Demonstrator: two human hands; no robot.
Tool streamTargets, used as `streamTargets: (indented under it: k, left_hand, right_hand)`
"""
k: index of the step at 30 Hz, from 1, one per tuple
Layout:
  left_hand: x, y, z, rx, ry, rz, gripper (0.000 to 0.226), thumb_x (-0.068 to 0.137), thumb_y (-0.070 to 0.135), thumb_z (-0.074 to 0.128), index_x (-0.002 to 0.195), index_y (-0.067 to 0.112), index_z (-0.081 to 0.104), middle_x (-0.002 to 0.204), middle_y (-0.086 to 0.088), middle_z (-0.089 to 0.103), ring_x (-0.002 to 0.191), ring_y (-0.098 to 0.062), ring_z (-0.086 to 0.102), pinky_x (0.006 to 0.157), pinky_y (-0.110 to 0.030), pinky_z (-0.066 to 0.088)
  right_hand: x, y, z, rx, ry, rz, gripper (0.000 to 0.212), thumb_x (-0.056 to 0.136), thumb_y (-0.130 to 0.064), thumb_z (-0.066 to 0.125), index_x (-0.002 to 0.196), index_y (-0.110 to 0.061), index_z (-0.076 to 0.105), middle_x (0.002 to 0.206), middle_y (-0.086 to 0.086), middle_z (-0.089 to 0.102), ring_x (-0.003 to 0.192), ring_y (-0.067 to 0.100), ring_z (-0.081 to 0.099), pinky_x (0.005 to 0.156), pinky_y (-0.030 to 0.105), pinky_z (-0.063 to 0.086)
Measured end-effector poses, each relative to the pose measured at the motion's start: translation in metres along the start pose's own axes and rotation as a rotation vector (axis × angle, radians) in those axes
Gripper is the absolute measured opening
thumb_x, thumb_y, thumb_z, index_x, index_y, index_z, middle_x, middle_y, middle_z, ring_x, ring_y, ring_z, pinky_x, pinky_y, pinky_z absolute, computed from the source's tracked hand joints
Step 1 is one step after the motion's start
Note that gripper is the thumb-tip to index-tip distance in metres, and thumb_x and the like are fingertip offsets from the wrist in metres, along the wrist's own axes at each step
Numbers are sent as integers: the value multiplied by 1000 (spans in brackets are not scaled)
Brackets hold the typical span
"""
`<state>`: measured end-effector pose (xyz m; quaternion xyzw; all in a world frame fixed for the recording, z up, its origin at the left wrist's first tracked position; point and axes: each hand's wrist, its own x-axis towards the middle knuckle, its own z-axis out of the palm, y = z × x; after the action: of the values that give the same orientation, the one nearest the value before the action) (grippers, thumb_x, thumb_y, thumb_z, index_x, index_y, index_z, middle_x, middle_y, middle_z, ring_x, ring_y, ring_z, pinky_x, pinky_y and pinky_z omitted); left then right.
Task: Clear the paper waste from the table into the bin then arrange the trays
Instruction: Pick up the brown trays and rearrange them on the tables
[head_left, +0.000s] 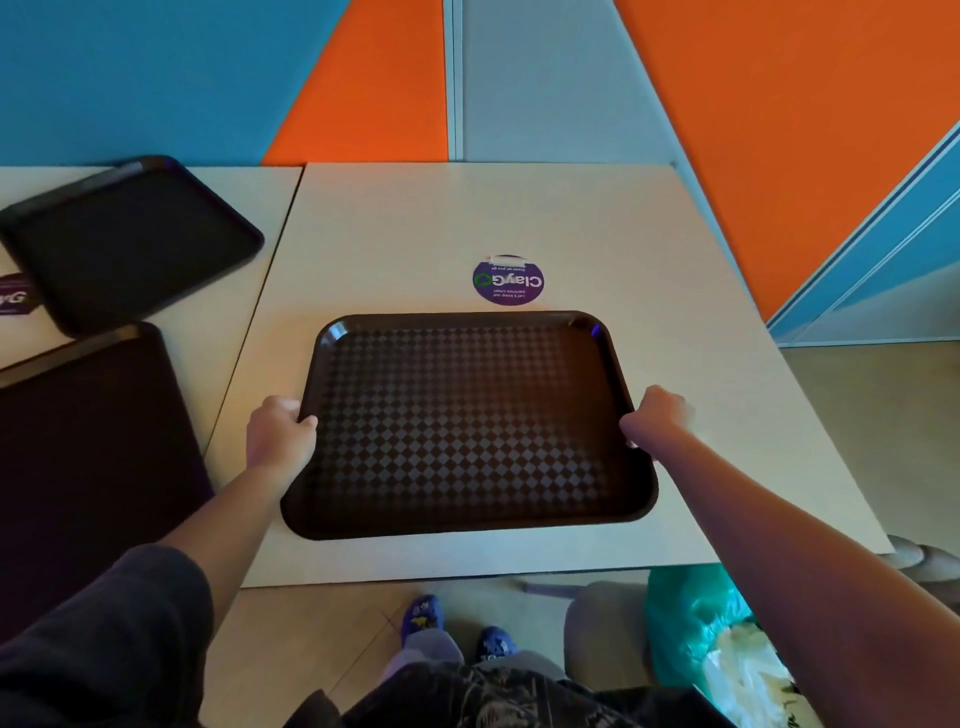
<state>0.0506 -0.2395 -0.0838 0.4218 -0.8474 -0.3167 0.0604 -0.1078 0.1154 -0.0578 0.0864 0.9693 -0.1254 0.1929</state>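
on table (519, 218): brown tray (470, 423) between hands, left hand (278, 431) fingers, right hand (657, 418) fingers gripping side rims.

- left hand (280, 434) at left edge of brown tray (470, 423), thumb curled over the rim, fingers hidden under it, knuckles up
- left forearm bare, runs from lower left up to the hand; dark sleeve (104, 639) covers the upper arm
- right hand (655, 415) at right edge of same tray, fingers curled round the rim, back of hand faces camera
- right arm bare, stretched long from lower right corner, nearly straight
- both arms reach forward, wrists about level, hands well apart on opposite tray sides
- feet in blue shoes (457, 623) visible below, between the arms
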Motion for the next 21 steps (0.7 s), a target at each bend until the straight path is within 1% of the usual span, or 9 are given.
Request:
streamTargets:
  k: [1, 3, 6, 9, 13, 15, 16, 18, 21]
  left_hand:
    - [-1, 0, 0, 19, -2, 27, 18, 87, 9, 58, 100, -1, 66, 94, -18, 67, 93, -34, 62, 72, -31, 45]
    - [-2, -1, -1, 24, 5, 40, 21, 87, 10, 59, 104, -1, 65, 98, -18, 67, 94, -33, 61, 73, -30, 43]
    - [-4, -3, 1, 7, 5, 11, 26, 86, 13, 62, 110, 2, 61, 105, -16, 65, 102, -32, 58, 83, -34, 44]
    - [-3, -2, 3, -31, 15, -12, 29, 86, 12, 63, 112, 1, 59, 108, -17, 65, 104, -33, 59, 87, -36, 45]
    - [-4, 1, 3, -37, 14, -12, 31, 85, 11, 64, 114, 0, 59, 110, -18, 65, 105, -33, 59, 89, -37, 46]
    - [-5, 3, 1, -21, -7, 1, 32, 88, 12, 61, 117, 0, 58, 113, -18, 64, 108, -33, 57, 90, -37, 44]
    - [-6, 4, 1, -13, -18, 1, 33, 90, 14, 57, 120, 1, 56, 117, -17, 62, 111, -33, 55, 92, -37, 43]
    - [-8, 5, -2, -13, -39, -20, 36, 94, 19, 50, 127, 3, 52, 126, -16, 57, 118, -32, 51, 97, -37, 40]
    - [-11, 5, -6, -72, -34, -61, 42, 96, 25, 46, 133, 5, 45, 135, -13, 51, 124, -29, 47, 101, -37, 38]
  right_hand:
    - [-1, -1, 1, -27, 5, -9, 21, 71, -9, 60, 92, -8, 56, 74, 8, 51, 76, 30, 54, 62, 30, 45]
    - [-1, -2, 4, -60, 26, -28, 19, 75, -7, 58, 95, -8, 58, 76, 8, 49, 87, 32, 57, 65, 30, 44]
    - [1, -2, 10, -77, 90, -58, 19, 81, -4, 51, 99, -8, 57, 99, 14, 58, 98, 34, 58, 69, 34, 43]
    - [3, -1, 13, -107, 109, -87, 22, 83, -2, 48, 104, -7, 54, 107, 14, 58, 101, 34, 58, 71, 36, 44]
    - [5, -2, 10, -121, 63, -77, 25, 84, -4, 51, 109, -6, 49, 108, 15, 59, 103, 34, 58, 71, 36, 43]
    - [6, -2, 7, -132, 30, -78, 27, 85, -6, 52, 111, -6, 48, 110, 14, 59, 103, 33, 58, 71, 35, 42]
    - [7, -2, 5, -128, 16, -77, 30, 84, -8, 54, 113, -5, 48, 111, 15, 57, 104, 33, 58, 72, 35, 43]
    - [9, -5, 3, -94, 5, -77, 40, 80, -12, 59, 117, -5, 45, 118, 16, 50, 108, 35, 54, 79, 38, 47]
    - [8, -19, 2, -67, 57, -131, 51, 79, -17, 61, 124, -5, 41, 126, 16, 39, 117, 37, 44, 90, 45, 46]
